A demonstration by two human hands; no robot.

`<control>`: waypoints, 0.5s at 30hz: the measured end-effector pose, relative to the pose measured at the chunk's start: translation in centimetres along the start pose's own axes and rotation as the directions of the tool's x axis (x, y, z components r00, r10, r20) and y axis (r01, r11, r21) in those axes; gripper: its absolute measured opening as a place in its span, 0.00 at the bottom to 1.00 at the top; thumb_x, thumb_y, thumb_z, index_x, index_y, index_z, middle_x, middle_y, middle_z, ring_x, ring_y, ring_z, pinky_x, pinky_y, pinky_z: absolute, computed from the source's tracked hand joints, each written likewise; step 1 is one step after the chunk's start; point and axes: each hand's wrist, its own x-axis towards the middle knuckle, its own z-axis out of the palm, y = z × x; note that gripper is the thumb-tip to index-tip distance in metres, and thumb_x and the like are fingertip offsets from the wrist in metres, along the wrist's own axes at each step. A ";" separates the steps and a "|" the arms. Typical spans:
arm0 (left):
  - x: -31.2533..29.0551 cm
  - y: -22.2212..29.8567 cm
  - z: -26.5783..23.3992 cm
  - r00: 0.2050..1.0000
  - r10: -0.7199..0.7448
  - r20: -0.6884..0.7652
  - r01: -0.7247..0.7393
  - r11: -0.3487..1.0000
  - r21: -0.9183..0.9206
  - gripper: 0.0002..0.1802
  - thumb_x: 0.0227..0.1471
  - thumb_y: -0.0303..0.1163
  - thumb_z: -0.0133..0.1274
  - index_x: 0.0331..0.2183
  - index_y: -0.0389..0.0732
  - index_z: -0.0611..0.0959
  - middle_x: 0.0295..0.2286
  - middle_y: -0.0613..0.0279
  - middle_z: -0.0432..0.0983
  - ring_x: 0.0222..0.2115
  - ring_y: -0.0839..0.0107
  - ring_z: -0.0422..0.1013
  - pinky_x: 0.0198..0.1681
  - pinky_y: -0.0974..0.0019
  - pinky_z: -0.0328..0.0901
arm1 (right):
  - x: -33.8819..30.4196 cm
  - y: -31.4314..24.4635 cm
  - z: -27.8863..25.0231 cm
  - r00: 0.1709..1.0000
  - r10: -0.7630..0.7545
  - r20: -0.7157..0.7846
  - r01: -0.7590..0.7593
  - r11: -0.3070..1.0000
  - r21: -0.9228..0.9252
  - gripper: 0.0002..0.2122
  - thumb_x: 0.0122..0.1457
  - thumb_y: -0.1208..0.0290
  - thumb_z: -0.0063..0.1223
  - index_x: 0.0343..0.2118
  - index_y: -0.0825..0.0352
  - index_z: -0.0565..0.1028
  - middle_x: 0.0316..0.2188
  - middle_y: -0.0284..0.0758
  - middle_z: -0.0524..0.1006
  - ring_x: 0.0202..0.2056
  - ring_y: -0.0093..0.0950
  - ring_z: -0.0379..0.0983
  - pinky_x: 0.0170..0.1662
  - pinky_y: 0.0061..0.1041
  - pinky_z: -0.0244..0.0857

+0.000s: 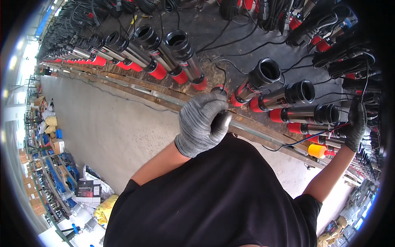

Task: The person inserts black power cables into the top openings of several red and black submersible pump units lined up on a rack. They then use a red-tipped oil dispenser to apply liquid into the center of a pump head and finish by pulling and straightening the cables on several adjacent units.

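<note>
Between steel cylinders and bundled black cables, open tabletop is crossed by loose cords.

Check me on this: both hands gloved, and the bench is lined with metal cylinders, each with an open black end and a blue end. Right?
One fix: the coloured ends are red, not blue, as the head view shows. The left hand and right hand are gloved, and metal cylinders with open black ends line the bench.
</note>
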 end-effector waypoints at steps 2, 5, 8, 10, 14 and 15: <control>-0.2 -0.3 0.6 0.999 -0.015 -0.048 0.012 0.998 -0.056 0.25 0.49 0.32 0.68 0.48 0.38 0.80 0.38 0.56 0.82 0.37 0.60 0.79 0.42 0.60 0.74 | -0.4 -0.3 1.1 0.999 0.013 -0.046 -0.013 1.000 0.005 0.20 0.66 0.57 0.57 0.52 0.69 0.78 0.32 0.26 0.80 0.18 0.12 0.57 0.22 0.13 0.46; -0.1 0.0 0.9 0.998 -0.033 -0.044 0.029 0.995 -0.097 0.41 0.47 0.37 0.71 0.60 0.35 0.74 0.36 0.56 0.82 0.35 0.63 0.79 0.42 0.62 0.73 | 0.7 0.3 -1.4 0.998 0.043 0.055 -0.041 0.999 -0.035 0.21 0.66 0.55 0.57 0.52 0.68 0.78 0.30 0.26 0.80 0.17 0.12 0.56 0.20 0.14 0.44; -0.3 0.9 1.3 0.994 -0.111 -0.014 0.109 0.987 -0.119 0.42 0.46 0.37 0.71 0.60 0.35 0.73 0.33 0.59 0.80 0.31 0.65 0.78 0.39 0.63 0.73 | 1.1 1.0 -1.5 0.995 -0.084 0.053 0.090 0.990 -0.113 0.22 0.67 0.53 0.55 0.53 0.67 0.79 0.29 0.26 0.80 0.16 0.12 0.55 0.20 0.14 0.42; -0.2 0.7 1.8 0.998 -0.051 -0.042 0.047 0.995 -0.092 0.44 0.46 0.37 0.71 0.61 0.35 0.71 0.30 0.61 0.79 0.28 0.66 0.76 0.36 0.63 0.73 | 1.3 1.6 -2.2 0.988 -0.144 0.065 0.152 0.978 -0.140 0.22 0.68 0.52 0.55 0.54 0.66 0.79 0.29 0.25 0.80 0.17 0.12 0.56 0.20 0.14 0.43; -0.5 0.8 2.4 0.996 -0.057 -0.061 0.051 0.995 -0.086 0.44 0.47 0.39 0.71 0.61 0.35 0.70 0.30 0.61 0.79 0.28 0.65 0.76 0.37 0.63 0.72 | 0.1 -0.1 -0.4 0.995 0.092 -0.023 -0.092 0.996 0.006 0.23 0.68 0.50 0.54 0.53 0.65 0.80 0.30 0.23 0.79 0.19 0.11 0.58 0.21 0.13 0.47; -0.4 0.8 2.4 0.996 -0.055 -0.064 0.050 0.995 -0.082 0.44 0.47 0.40 0.71 0.61 0.35 0.70 0.30 0.61 0.79 0.29 0.65 0.76 0.37 0.62 0.72 | 1.0 0.4 -1.7 0.993 0.100 0.055 -0.100 0.995 -0.005 0.24 0.68 0.49 0.54 0.53 0.66 0.79 0.27 0.23 0.77 0.17 0.11 0.57 0.20 0.13 0.46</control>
